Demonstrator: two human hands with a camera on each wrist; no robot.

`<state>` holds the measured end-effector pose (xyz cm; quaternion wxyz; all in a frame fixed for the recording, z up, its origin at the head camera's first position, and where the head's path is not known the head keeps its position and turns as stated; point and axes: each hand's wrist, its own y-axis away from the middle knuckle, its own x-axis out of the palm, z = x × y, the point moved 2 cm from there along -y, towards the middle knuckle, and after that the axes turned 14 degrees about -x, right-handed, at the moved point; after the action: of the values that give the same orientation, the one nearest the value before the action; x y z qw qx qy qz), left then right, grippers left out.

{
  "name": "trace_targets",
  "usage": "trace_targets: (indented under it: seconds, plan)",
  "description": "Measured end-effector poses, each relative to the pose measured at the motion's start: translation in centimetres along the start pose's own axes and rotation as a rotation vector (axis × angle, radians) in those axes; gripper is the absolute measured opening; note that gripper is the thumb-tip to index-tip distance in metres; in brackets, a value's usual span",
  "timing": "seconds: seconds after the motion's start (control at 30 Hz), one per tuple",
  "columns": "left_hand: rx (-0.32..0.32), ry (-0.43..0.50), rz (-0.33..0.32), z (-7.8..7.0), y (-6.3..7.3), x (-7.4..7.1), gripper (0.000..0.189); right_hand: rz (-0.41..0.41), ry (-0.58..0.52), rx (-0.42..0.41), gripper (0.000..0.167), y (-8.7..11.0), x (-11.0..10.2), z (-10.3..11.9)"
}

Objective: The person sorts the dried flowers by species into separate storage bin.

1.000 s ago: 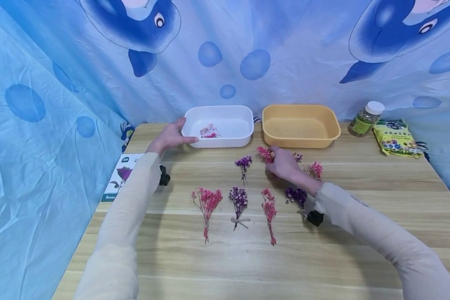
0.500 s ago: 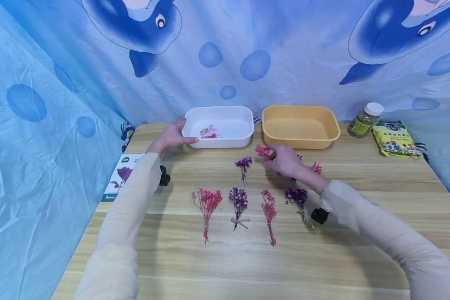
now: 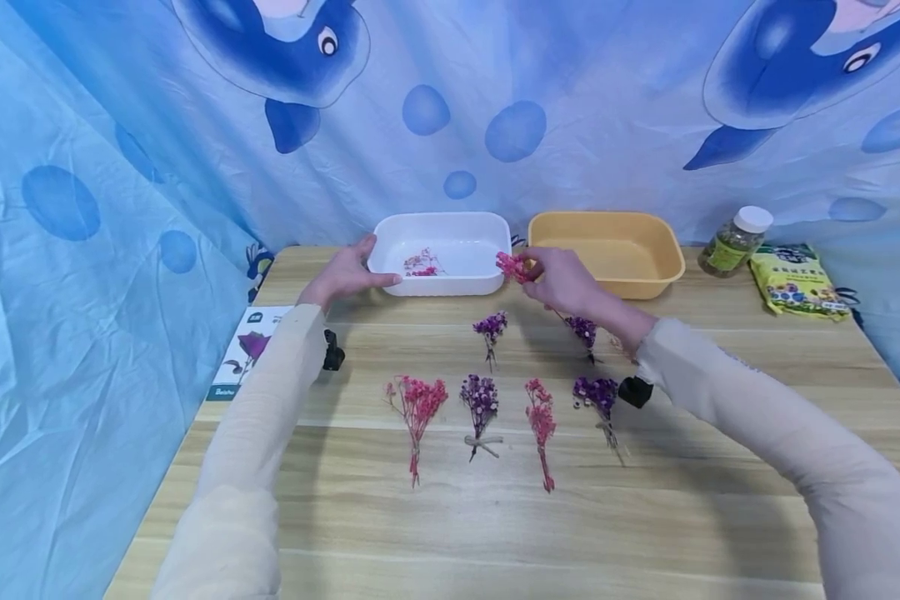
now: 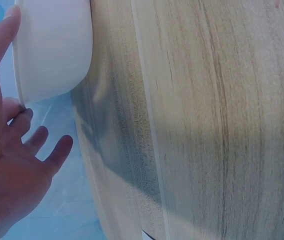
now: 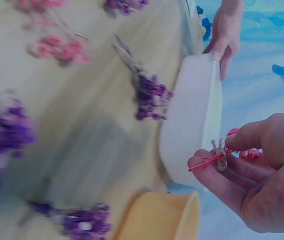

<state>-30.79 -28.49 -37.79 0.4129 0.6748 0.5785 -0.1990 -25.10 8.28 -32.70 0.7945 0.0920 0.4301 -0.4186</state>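
My left hand [image 3: 343, 273] holds the left end of a white plastic tub [image 3: 446, 287], thumb along the front rim and a finger near the back corner. Pink dried-flower sprigs [image 3: 423, 263] lie inside it. Between thumb and fingers, my right hand [image 3: 566, 279] pinches a small bunch of pink dried flowers [image 3: 512, 267] over the tub's right end. In the right wrist view, twine binds the stems [image 5: 207, 161] of this bunch. A purple bunch [image 3: 489, 327] lies in front of the white tub, and another purple bunch [image 3: 582, 331] below my right hand.
A yellow tub [image 3: 637, 288] stands right of the white one. In front lie pink [image 3: 420, 404] and purple bunches [image 3: 480, 404], several in all. A lidded jar [image 3: 733, 243], a yellow packet [image 3: 797, 282] and a flower-printed card [image 3: 246, 350] are near the edges.
My right hand has lifted the pink bunch from the table and carried it back and slightly left to the white tub's right end. My left hand stays on the tub.
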Motion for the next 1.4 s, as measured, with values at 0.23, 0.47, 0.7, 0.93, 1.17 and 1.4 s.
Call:
trace_targets:
  seconds: [0.23, 0.47, 0.7, 0.93, 1.17, 1.4]
  plan:
    - [0.005, -0.005, -0.018, 0.2, 0.1, 0.0, 0.114, 0.04, -0.012, -0.018, 0.054, -3.9, 0.4, 0.9]
    - [-0.003, 0.003, -0.02, -0.1, 0.3, -0.1, 0.116, 0.065, 0.109, -0.063, 0.05, -7.6, 1.3, 1.7]
    - [0.001, -0.022, -0.029, -0.6, 0.2, -0.2, 0.116, 0.093, 0.124, -0.041, 0.05, -10.8, 2.5, 1.4]
    - [0.006, -0.036, -0.042, -0.9, 0.3, -0.3, 0.113, 0.088, 0.144, -0.024, 0.052, -12.7, 3.7, 1.2]
    - [0.019, -0.042, -0.033, -0.5, 0.2, 0.0, 0.115, 0.09, 0.158, 0.036, 0.055, -13.2, 5.1, 0.0]
    - [0.008, -0.031, -0.037, -0.3, 0.3, 0.1, 0.114, 0.057, 0.148, 0.044, 0.055, -13.4, 6.0, -0.8]
